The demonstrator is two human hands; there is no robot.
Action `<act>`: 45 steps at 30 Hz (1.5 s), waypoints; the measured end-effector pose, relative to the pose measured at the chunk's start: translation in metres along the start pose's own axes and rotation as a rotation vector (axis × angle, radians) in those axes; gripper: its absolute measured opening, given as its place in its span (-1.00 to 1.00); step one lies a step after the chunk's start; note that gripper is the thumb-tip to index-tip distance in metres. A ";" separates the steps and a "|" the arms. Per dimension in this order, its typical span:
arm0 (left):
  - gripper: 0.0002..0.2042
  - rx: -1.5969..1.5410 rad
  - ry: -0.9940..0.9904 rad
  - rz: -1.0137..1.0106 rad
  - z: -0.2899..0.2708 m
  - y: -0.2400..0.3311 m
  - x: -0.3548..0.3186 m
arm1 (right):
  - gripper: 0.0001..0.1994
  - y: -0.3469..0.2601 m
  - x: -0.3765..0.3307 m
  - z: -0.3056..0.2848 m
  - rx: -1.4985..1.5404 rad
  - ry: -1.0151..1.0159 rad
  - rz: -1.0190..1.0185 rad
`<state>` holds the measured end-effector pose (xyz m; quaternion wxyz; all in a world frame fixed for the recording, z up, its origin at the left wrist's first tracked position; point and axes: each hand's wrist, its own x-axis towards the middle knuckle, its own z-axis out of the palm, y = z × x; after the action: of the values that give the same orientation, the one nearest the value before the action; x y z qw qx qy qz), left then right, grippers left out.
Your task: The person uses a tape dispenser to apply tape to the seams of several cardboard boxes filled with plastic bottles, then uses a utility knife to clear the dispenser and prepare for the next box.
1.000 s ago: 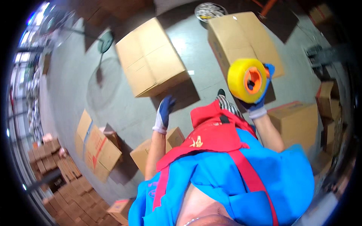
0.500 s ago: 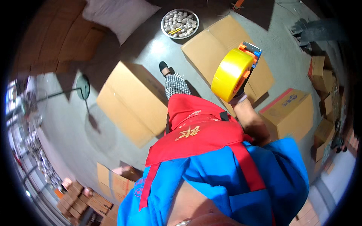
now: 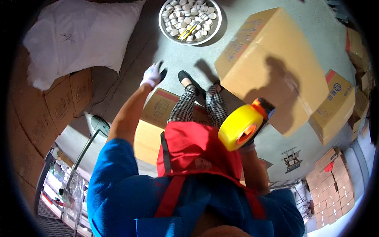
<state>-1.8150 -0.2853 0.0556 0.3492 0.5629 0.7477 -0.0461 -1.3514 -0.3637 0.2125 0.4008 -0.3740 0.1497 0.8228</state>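
My right hand [image 3: 248,148], mostly hidden behind what it grips, holds a tape dispenser [image 3: 263,109] with a wide yellow tape roll [image 3: 233,128] on it. The dispenser is raised in front of my red apron. My left hand [image 3: 153,76], in a white glove with dark fingertips, reaches forward with its fingers apart and nothing in them. On the floor below it stands a carton [image 3: 152,144] close to my left leg. A large closed carton [image 3: 286,51] lies ahead on the right, with my shadow across it.
A metal bowl [image 3: 218,24] of small round silvery pieces stands ahead, a yellow cutter [image 3: 188,31] on top. At the left, a white sack [image 3: 79,39] lies on stacked cartons [image 3: 59,108] near a stand's round base [image 3: 100,125]. Another carton [image 3: 335,102] and a small stool [image 3: 291,160] are right.
My left hand has come into view, stretched forward. The view has turned; the right hand with the tape dispenser now appears lower. The large carton's printed side now shows.
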 end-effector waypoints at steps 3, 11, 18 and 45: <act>-0.54 -0.059 -0.057 0.003 0.038 0.052 0.133 | -0.41 0.033 0.016 -0.045 0.024 0.136 0.036; -0.70 0.420 0.322 0.063 0.149 0.049 0.311 | -0.46 0.082 0.057 -0.143 0.041 0.306 0.159; -0.72 -0.412 0.316 0.411 0.123 0.066 0.270 | -0.49 0.094 0.055 -0.163 0.012 0.274 0.078; -0.82 -0.950 0.049 0.716 0.036 0.072 -0.505 | -0.70 0.175 -0.056 -0.083 -0.281 -0.637 -0.316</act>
<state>-1.6734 -0.6852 0.3418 0.5393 0.5630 0.4579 0.4272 -1.4228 -0.5505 0.1881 0.4939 -0.1694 -0.1563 0.8384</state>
